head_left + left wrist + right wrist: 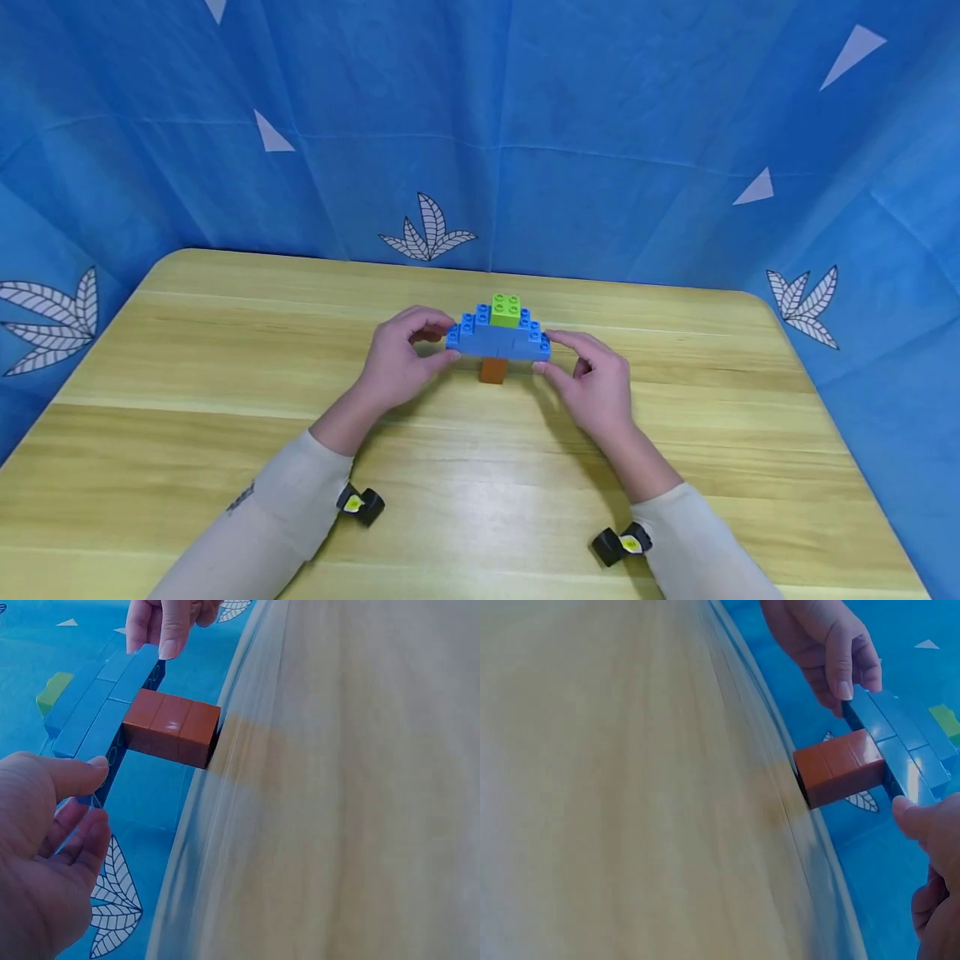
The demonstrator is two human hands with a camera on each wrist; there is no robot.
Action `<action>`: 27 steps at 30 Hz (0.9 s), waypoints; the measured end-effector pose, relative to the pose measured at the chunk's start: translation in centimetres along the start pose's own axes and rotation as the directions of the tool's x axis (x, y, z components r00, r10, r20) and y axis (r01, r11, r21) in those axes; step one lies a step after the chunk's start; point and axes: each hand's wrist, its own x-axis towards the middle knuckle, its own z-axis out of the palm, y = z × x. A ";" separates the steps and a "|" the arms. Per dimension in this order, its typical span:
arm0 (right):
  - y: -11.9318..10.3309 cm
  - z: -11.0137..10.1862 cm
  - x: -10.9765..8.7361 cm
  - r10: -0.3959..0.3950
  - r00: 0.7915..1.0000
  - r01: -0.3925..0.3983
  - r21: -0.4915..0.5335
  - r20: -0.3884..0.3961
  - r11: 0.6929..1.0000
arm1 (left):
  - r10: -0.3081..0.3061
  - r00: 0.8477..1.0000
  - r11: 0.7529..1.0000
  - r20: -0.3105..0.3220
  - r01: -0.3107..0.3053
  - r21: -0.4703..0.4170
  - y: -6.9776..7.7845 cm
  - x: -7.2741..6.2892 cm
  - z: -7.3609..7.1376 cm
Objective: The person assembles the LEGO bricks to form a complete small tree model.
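A tree-shaped build of toy building blocks stands near the middle of the table. Its brown block trunk [492,371] carries stepped rows of blue blocks [487,341], narrower towards the top, with a lime green block [506,311] as the peak. My left hand [405,354] pinches the left end of the lowest blue row between thumb and fingers. At the opposite end, my right hand [596,379] pinches the row likewise. In the left wrist view the trunk [171,727] shows several stacked brown blocks beneath the blue part.
The wooden table [480,517] has rounded far corners. Behind it hangs a blue curtain [480,100] with white leaf and triangle prints. Black wrist cameras [363,506] are strapped over both pale sleeves.
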 end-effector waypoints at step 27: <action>2.5 2.2 3.0 0.370 0.886 -0.369 -0.058 0.279 0.928 | -0.331 0.943 0.935 0.037 0.322 0.150 -1.9 2.0 0.6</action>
